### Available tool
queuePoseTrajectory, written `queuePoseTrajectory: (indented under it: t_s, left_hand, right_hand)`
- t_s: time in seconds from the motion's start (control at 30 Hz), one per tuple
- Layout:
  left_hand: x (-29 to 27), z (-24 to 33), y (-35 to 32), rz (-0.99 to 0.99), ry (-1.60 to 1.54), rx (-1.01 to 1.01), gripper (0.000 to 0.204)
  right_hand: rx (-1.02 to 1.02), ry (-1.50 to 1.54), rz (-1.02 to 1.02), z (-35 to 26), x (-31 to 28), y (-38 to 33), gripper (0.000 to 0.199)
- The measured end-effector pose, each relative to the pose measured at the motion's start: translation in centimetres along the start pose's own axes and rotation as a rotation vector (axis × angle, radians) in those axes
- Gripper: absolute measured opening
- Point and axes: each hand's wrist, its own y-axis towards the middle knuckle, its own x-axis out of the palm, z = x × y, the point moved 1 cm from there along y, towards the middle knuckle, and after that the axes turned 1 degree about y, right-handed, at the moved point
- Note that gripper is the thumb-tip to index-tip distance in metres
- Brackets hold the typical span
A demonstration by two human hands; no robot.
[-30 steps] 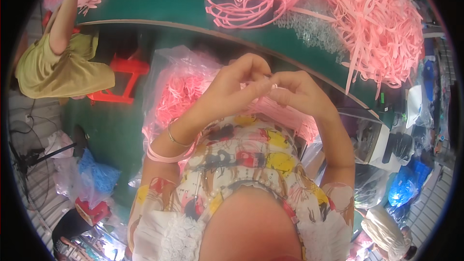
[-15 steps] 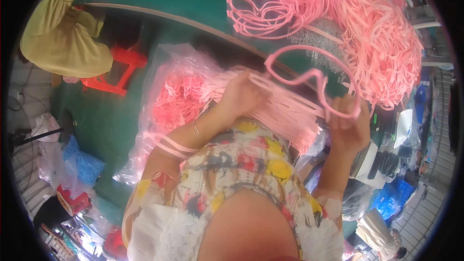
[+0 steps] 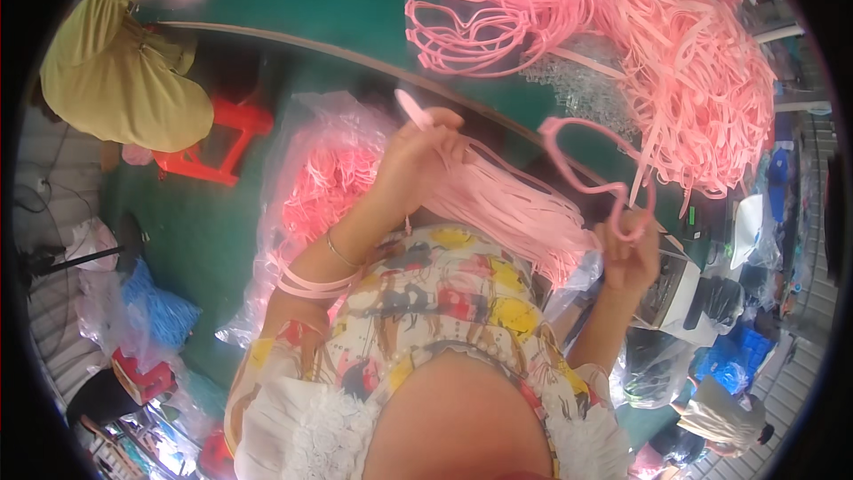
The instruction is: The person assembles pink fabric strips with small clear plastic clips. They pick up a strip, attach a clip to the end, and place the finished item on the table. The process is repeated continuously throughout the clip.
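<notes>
My right hand (image 3: pixel 633 253) is closed on a pink goggle frame (image 3: pixel 560 163), pinching its lower right end and holding it up above my lap. On the left, the fingers of my left hand (image 3: pixel 418 160) are curled around a pale pink strap (image 3: pixel 410 108), whose rounded end sticks up past the thumb. Under both hands, a bundle of pale pink straps (image 3: pixel 515 200) lies across my lap. More pink bands (image 3: pixel 315 286) loop around my left forearm. Whether the strap is joined to the frame is not visible.
The green table (image 3: pixel 338 4) carries a heap of pink straps (image 3: pixel 711 80), looped pink frames (image 3: pixel 471 36) and small clear pieces (image 3: pixel 577 80). A plastic bag (image 3: pixel 315 187) of pink pieces stands at my left. Beyond it are a red stool (image 3: pixel 222 147) and a person in yellow-green (image 3: pixel 124 84).
My left hand has moved left and up, raising the strap end. My right hand has dropped slightly, and the goggle frame has turned and moved down and right, away from my left hand.
</notes>
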Motion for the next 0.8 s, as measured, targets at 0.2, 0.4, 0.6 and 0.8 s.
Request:
queuePoseTrajectory:
  t_s: [0.2,0.4,0.6,0.8]
  left_hand:
    - [4.9,1.5,-0.6,0.020,0.094,-0.220,0.033]
    - [7.1,0.1,-1.1,-0.011,0.315,-0.249,0.032]
    - [8.0,-0.2,-0.9,-0.024,0.422,-0.143,0.040]
    - [6.6,-0.7,-0.9,-0.124,0.410,-0.128,0.039]
  right_hand:
    - [0.374,-0.279,-0.118,5.9,-0.4,0.3,0.035]
    - [-0.329,-1.155,-0.185,3.9,6.2,1.2,0.071]
    - [-0.302,-0.996,-0.154,4.6,5.2,2.0,0.077]
    - [-0.246,-0.682,-0.173,4.0,5.5,2.7,0.079]
